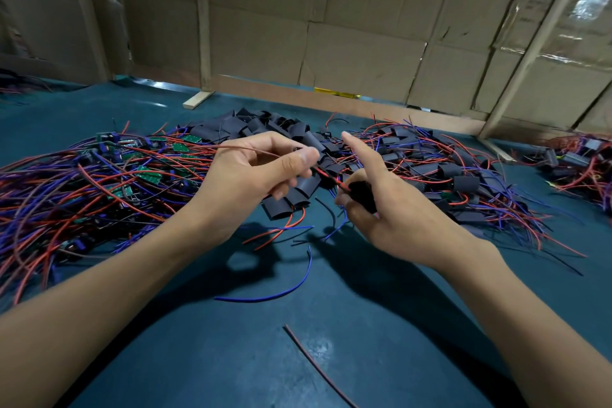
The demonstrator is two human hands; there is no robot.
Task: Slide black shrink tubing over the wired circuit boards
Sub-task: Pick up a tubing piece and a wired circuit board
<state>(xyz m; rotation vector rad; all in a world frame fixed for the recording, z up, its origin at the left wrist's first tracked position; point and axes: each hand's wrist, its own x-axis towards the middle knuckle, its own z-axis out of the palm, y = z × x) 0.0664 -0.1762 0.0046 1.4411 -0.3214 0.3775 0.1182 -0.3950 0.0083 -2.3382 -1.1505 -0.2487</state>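
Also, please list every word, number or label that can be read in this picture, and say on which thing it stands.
None can be read.
Brown cardboard wall panel, upper right: faint printed lines, too blurred to read.
Small green circuit boards in the red and blue wire heap: any markings are too small to read.

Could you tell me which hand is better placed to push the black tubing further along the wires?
Probably the right hand: it already grips the black tubing, while the left hand pinches the red wire leading into it.

Bare boards [142, 156] w/ wires left, tubing pile [265, 129] behind – sleeved boards [457, 172] right, on table [364, 325].
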